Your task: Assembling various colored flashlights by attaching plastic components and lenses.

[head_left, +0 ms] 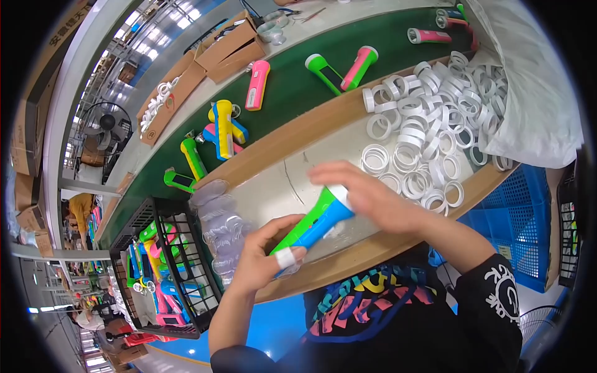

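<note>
Near the middle, my left hand (pixel 256 256) is wrapped around the narrow handle of a green-and-blue flashlight (pixel 316 219). White tape circles its thumb. The flashlight tilts with its wide head up to the right. A white ring (pixel 337 191) sits at that head. My right hand (pixel 380 200) is cupped over the ring, its fingers reaching past the far side; its thumb is hidden. Just beyond the right hand lies a heap of loose white rings (pixel 429 127). By my left wrist are stacks of clear round lenses (pixel 222 227).
A shallow cardboard tray (pixel 273 163) lies under my hands. Behind it, a green belt (pixel 286 93) carries several colourful flashlights (pixel 257 86). A black crate (pixel 202 273) of flashlights stands left, a blue crate (pixel 513 224) right. A white sack (pixel 528 87) adjoins the rings.
</note>
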The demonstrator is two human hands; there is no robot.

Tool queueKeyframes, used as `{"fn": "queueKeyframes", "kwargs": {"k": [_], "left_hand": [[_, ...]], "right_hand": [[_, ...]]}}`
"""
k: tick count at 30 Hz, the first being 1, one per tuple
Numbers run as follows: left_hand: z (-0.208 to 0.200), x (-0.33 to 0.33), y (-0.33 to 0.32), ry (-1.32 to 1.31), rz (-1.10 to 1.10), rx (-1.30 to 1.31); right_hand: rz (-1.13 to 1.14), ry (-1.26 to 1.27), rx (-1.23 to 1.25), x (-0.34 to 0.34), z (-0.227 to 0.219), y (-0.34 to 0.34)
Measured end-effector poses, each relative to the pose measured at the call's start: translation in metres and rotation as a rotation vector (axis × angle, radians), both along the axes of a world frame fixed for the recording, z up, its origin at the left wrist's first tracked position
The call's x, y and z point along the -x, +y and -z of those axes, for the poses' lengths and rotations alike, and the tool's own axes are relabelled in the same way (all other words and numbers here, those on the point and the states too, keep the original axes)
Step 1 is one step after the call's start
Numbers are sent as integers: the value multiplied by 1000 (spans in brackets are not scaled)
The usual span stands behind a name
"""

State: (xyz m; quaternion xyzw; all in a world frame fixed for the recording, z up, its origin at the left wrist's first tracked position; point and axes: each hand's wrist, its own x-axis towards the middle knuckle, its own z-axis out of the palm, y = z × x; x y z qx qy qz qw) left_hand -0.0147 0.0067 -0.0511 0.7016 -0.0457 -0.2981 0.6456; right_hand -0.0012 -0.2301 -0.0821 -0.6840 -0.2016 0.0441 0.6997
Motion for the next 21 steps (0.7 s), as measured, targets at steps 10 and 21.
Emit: {"fn": "queueKeyframes", "kwargs": {"k": [10, 21], "left_hand": [[30, -1, -19, -1131, 242, -619], [37, -7, -37, -1079, 247, -409]], "right_hand": [[120, 542, -136, -3, 13, 4], [133, 416, -132, -16, 26, -6]]}}
